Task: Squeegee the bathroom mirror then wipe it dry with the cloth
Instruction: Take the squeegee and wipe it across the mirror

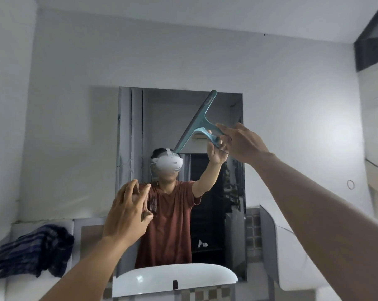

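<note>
- Showing only one bit of lettering: a faint print on the chest of the reddish-brown t-shirt (168, 216) reflected in the mirror (233, 192).
- Appearing mirrored and partly covered by the left hand (127, 216), so not reading as any word or number.
- Finding nothing legible on the teal squeegee (200, 121): no brand, no label.
- Finding no logo or marking readable on the white headset (169, 163) in the reflection.
- Seeing only a plaid pattern on the dark cloth (35, 250) at left, no tag or text.
</note>
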